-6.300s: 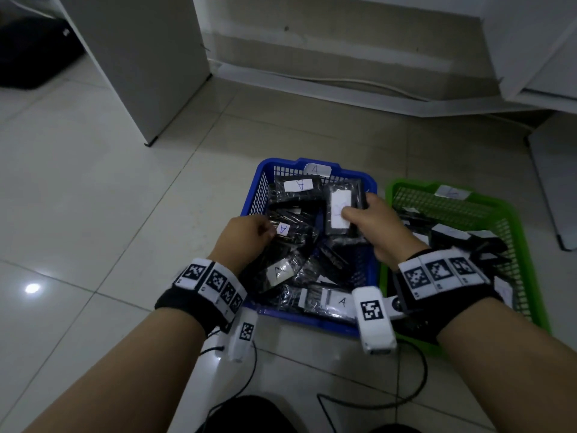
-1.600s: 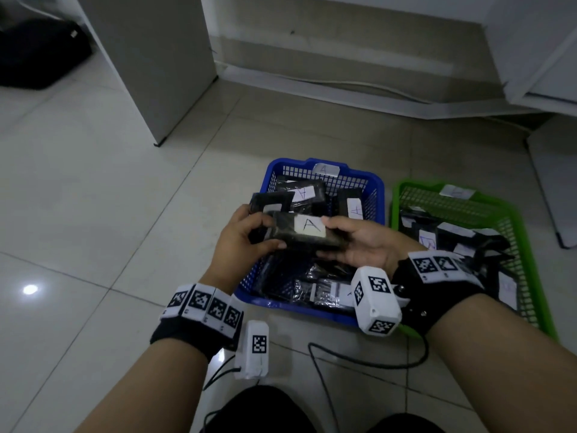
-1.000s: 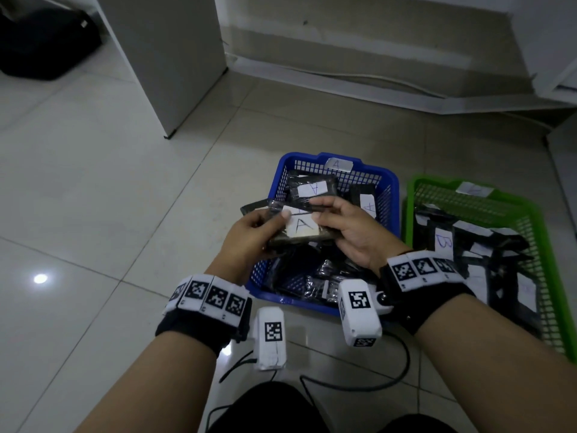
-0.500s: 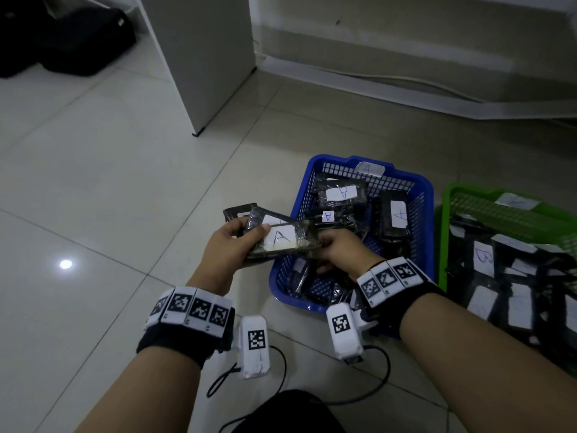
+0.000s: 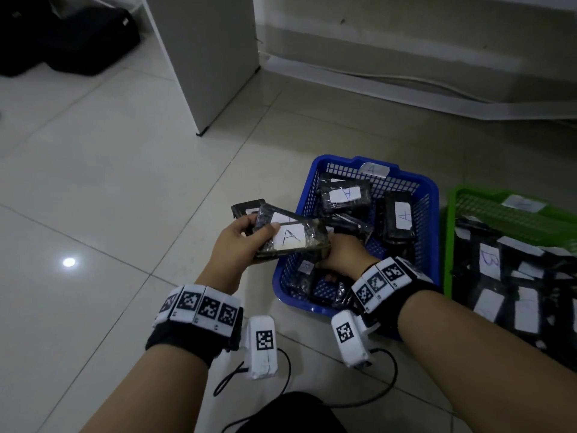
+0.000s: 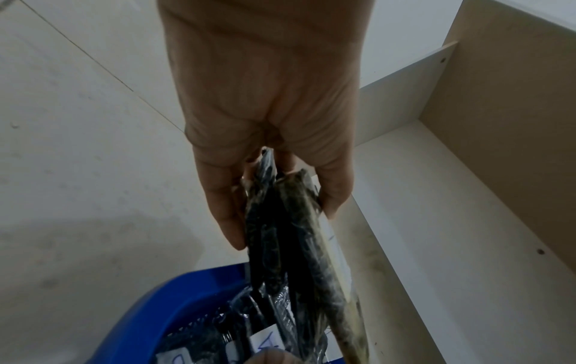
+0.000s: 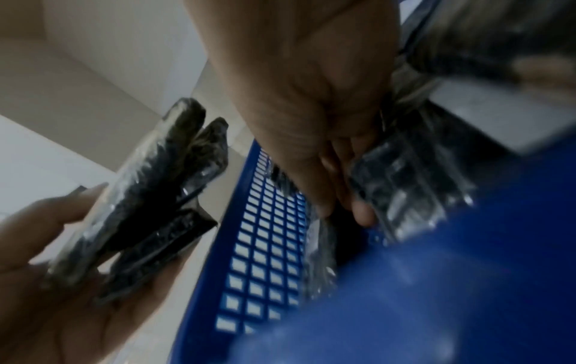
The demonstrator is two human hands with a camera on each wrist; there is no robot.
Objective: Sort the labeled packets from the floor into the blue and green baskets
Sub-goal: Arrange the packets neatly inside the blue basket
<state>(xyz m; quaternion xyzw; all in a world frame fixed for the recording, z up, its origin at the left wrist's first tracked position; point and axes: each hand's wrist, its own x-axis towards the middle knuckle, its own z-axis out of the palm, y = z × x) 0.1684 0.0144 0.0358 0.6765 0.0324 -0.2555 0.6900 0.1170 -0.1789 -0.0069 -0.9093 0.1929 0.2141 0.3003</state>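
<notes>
My left hand (image 5: 246,242) grips a stack of black wrapped packets (image 5: 290,237), held just left of the blue basket (image 5: 432,195); the top label reads A. In the left wrist view the left hand (image 6: 280,216) clamps the stack (image 6: 299,246) between thumb and fingers. My right hand (image 5: 340,256) reaches under the stack into the blue basket. In the blurred right wrist view its fingers (image 7: 343,197) lie against a clear-wrapped packet (image 7: 402,192); the hold is unclear. Several A packets (image 5: 346,193) fill the blue basket. The green basket (image 5: 449,232) holds B packets (image 5: 490,260).
A white cabinet panel (image 5: 212,57) stands on the tiles behind and to the left. Black bags (image 5: 71,39) lie at the far left corner. A skirting with a cable (image 5: 406,76) runs along the back wall. Black cables (image 5: 384,389) trail on the floor below my wrists.
My left hand has carried the stack left, off the blue basket's edge. My right hand has let go of the stack and dropped into the blue basket. The head view has swung left.
</notes>
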